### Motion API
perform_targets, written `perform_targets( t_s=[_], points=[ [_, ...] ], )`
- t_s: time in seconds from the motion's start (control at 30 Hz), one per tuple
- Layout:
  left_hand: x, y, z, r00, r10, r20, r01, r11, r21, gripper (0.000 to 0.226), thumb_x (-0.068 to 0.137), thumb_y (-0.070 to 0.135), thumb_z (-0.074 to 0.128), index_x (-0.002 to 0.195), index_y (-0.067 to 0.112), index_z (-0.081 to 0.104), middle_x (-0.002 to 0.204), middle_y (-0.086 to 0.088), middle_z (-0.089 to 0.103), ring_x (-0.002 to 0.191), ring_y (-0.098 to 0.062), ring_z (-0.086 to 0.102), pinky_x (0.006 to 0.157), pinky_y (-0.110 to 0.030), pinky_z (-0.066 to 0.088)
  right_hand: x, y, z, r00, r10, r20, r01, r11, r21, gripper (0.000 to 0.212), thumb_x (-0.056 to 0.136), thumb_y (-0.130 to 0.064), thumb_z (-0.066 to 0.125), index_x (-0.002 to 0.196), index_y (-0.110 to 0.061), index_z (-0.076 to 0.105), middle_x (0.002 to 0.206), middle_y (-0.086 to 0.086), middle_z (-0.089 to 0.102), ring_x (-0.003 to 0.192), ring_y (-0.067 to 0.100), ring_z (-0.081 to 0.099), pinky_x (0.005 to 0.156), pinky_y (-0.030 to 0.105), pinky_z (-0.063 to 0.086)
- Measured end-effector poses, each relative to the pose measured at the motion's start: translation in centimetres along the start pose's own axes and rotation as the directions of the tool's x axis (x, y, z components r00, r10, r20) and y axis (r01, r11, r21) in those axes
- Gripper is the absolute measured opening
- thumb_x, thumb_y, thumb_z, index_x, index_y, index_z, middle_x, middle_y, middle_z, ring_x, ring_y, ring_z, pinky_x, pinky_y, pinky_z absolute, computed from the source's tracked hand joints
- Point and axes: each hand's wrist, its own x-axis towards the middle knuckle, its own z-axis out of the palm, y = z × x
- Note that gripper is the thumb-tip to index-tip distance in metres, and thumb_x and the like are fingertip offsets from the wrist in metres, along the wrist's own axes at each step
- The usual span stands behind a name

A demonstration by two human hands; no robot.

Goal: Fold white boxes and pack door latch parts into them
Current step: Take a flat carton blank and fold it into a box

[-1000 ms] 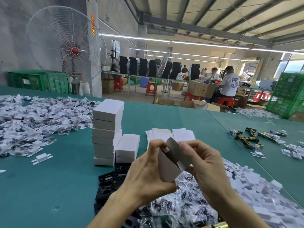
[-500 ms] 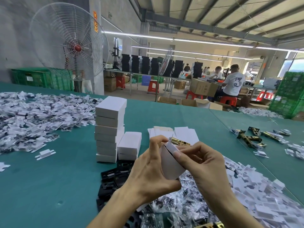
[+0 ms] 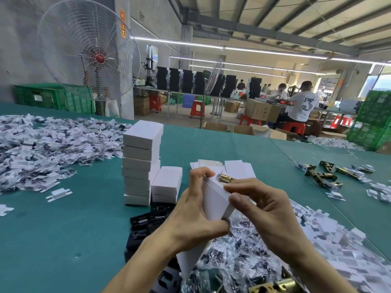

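My left hand grips a small white box from the left, thumb under its near corner. My right hand holds the box's right side, fingers pressing along its top edge. A brass door latch pokes out of the box's far open end. A tall stack of closed white boxes stands just left of my hands, with a short stack beside it. Flat white box blanks lie behind my hands.
Bagged screws and small parts heap under my hands, black plastic plates to their left. White cardboard inserts pile at left and right. Loose brass latches lie at right on the green table. A large fan stands behind.
The box has gone from an open, half-folded shape to a squared one, and a brass latch now sits in its far end. Both hands have stayed on it.
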Motion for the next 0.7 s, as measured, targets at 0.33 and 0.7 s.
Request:
perform_targets(
  t_s=[0.33,0.7],
  points=[
    [0.0,-0.3,0.2,0.992,0.019,-0.128,-0.020,1.000,-0.002,0.064,0.063,0.055,0.079,0.105,0.044,0.032,0.101,0.013,0.053,0.084,-0.020,0.063,0.060,-0.045,0.058,-1.6,0.8,1.2,0.995,0.101,0.014,-0.101,0.995,0.013,0.025,0.083,-0.026,0.070,0.105,-0.037,0.073,0.105,0.002,0.069,0.098,0.017,0.069,0.077,0.032,0.060],
    [-0.1,-0.1,1.1,0.991,0.053,-0.119,-0.053,0.999,0.000,0.083,0.062,0.046,0.088,0.116,0.055,0.026,0.132,0.031,0.029,0.125,0.012,0.038,0.090,-0.004,0.040,-1.5,0.3,1.8,0.988,-0.004,-0.156,-0.024,0.984,-0.179,0.041,0.089,-0.005,0.070,0.113,-0.038,0.066,0.093,-0.019,0.069,0.085,0.013,0.072,0.061,0.032,0.060]
  ],
)
